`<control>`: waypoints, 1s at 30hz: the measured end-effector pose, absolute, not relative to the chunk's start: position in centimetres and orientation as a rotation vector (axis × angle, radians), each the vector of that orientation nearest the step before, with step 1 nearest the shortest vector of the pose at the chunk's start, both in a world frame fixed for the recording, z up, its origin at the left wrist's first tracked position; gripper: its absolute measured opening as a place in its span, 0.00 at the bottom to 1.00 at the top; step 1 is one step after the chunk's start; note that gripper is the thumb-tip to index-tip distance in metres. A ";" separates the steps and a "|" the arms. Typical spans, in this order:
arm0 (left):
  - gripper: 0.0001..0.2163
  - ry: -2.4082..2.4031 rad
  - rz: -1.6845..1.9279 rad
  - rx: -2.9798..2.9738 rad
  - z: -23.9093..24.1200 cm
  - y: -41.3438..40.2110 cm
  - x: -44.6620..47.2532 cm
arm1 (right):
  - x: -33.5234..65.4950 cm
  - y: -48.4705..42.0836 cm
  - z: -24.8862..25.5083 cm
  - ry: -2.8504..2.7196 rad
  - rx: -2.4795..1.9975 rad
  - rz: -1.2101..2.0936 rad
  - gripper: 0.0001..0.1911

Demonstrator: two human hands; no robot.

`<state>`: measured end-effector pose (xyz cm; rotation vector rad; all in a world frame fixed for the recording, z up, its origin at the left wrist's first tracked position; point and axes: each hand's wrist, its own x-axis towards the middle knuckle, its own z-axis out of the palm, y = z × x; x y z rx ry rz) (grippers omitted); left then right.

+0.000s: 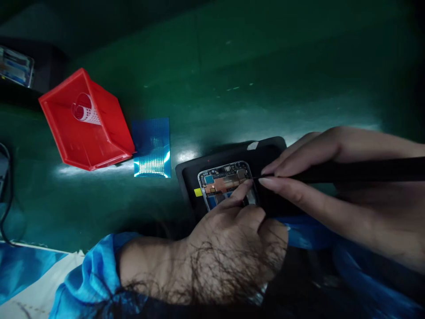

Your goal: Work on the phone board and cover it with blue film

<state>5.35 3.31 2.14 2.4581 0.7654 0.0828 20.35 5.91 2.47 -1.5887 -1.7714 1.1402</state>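
Note:
An opened phone (223, 181) with its circuit board showing lies in a black holder (265, 153) on the green mat. My left hand (232, 243) rests over the phone's lower part, a fingertip pressing on the board. My right hand (338, 181) comes in from the right and grips a thin black tool (358, 170) whose tip touches the phone's right edge. A small yellow tab (198, 192) sticks out at the phone's left side.
A red plastic bin (109, 137) lies tilted at the left with a roll of tape (84, 110) inside. A blue sheet of small dots (152, 148) lies beside it. Blue sleeve fabric (89, 274) fills the bottom. A cable (6, 195) runs at the far left.

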 end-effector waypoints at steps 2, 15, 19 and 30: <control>0.05 0.775 0.127 2.414 1.8 3.0 4.9 | 20.4 5.5 2.5 -1.611 -1.596 1.105 0.08; 0.07 0.768 0.531 2.212 -1.1 -0.2 2.5 | 20.0 3.7 0.5 -1.442 -1.491 1.038 0.09; 0.08 0.720 0.503 2.200 -1.3 0.0 2.5 | 19.9 3.7 0.6 -1.472 -1.475 1.055 0.09; 0.08 0.674 0.510 2.195 -1.1 0.4 2.3 | 20.2 3.6 1.1 -1.626 -1.492 1.070 0.08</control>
